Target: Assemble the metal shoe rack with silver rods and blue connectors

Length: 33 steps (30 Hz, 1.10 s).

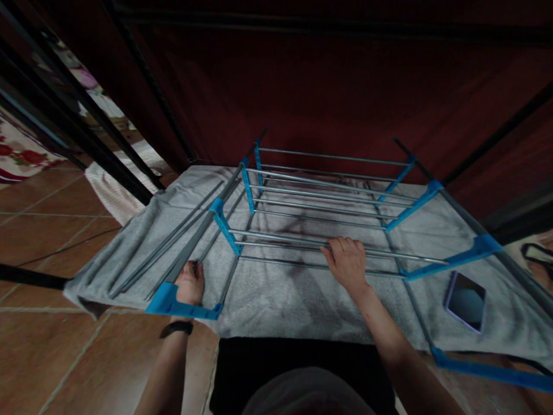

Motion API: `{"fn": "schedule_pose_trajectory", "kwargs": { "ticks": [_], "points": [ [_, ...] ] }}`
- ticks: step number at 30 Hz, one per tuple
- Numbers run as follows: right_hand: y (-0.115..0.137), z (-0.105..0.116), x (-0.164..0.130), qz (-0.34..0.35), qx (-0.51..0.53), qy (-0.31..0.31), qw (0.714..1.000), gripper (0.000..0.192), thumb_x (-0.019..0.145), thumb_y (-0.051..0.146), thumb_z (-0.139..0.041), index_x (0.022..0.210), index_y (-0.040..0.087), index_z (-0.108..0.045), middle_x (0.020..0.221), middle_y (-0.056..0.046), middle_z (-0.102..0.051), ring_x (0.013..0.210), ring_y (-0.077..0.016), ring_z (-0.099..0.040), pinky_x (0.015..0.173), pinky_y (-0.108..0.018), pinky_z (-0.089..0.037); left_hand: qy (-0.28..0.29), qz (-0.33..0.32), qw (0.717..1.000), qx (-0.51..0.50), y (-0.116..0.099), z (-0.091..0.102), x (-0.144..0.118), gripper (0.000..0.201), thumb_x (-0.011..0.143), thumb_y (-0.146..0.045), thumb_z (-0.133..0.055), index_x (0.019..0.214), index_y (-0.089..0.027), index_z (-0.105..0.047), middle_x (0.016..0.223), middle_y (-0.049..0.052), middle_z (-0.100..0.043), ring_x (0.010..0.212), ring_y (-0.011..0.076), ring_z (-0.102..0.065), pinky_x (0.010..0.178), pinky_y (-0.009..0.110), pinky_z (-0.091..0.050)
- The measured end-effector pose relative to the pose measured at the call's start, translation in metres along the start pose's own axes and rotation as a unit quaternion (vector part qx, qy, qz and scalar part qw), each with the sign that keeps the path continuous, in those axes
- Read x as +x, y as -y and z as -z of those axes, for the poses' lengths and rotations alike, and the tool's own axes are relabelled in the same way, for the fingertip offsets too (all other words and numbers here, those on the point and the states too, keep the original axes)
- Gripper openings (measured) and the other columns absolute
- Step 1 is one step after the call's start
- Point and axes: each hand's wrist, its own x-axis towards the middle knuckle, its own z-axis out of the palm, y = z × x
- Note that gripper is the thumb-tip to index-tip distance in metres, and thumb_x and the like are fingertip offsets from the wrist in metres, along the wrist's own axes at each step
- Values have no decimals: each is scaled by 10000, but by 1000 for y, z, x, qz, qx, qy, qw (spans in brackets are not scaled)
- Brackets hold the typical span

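The right hand (347, 260) had its fingers (345, 245) curled over a grey rod (276, 236) of the rack (319, 202), gripping it. The left hand (189, 283) closed its fingers around a side pole (203, 230) of the rack, just above a blue bracket (173, 302). The rack lay on a grey cloth (280, 300) on the tiled floor (43, 230). Right of the rack, on the cloth, lay a phone (465, 301).

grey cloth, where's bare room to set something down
On the grey cloth, bare patches lie between the right hand and the near edge, and behind the phone. The rack and the loose rods by the left hand crowd the rest.
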Motion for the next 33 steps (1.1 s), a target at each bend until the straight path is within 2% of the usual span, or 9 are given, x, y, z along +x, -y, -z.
{"fn": "schedule_pose_trajectory", "kwargs": {
  "ticks": [10, 16, 21, 23, 26, 29, 33],
  "points": [
    [-1, -2, 0, 1, 1, 2, 1000, 293, 1038, 405, -459, 900, 207, -624, 859, -68, -666, 819, -225, -511, 753, -364, -262, 26, 2, 999, 19, -2, 6, -7, 313, 982, -355, -417, 1084, -139, -618, 1030, 172, -694, 1030, 319, -650, 815, 411, -511],
    [0, -2, 0, 1, -3, -3, 1000, 295, 1037, 411, -467, 899, 204, -625, 852, -65, -660, 821, -227, -511, 761, -365, -269, 11, 8, 1000, -9, 12, 0, -14, 275, 927, -289, -426, 1038, -124, -616, 956, 187, -692, 978, 329, -660, 803, 425, -504],
    [0, -2, 0, 1, -2, 0, 1000, 298, 1035, 407, -464, 895, 205, -631, 848, -69, -659, 822, -230, -506, 754, -363, -261, 13, 11, 1000, 17, 19, 3, -35, 346, 950, -391, -379, 995, -144, -617, 819, 134, -673, 882, 305, -673, 765, 378, -499],
    [0, -2, 0, 1, -2, -1, 1000, 301, 1036, 407, -462, 889, 205, -630, 850, -69, -660, 821, -230, -508, 753, -363, -260, 31, 35, 999, 25, 17, 10, -47, 410, 964, -489, -373, 1015, -167, -622, 814, 119, -679, 849, 299, -679, 728, 364, -499],
    [0, -2, 0, 0, -4, -5, 1000, 302, 1036, 405, -462, 877, 207, -626, 833, -66, -655, 817, -229, -508, 753, -363, -261, 66, 106, 992, 33, 13, 19, -63, 510, 943, -624, -398, 1104, -201, -633, 873, 130, -709, 804, 315, -688, 676, 377, -499],
    [0, -2, 0, 4, -3, -9, 1000, 300, 1038, 406, -463, 886, 204, -625, 830, -63, -656, 813, -227, -510, 755, -364, -265, 75, 146, 986, 14, 14, 22, -74, 512, 924, -623, -438, 1139, -208, -648, 874, 144, -720, 797, 338, -691, 683, 409, -506],
    [0, -2, -1, 4, -1, -10, 1000, 305, 1041, 414, -455, 898, 205, -625, 839, -64, -660, 817, -227, -520, 758, -364, -269, 51, 203, 972, -110, 27, 15, -84, 419, 829, -604, -546, 862, -207, -675, 728, 116, -679, 786, 347, -676, 663, 404, -497]
  ]
}}
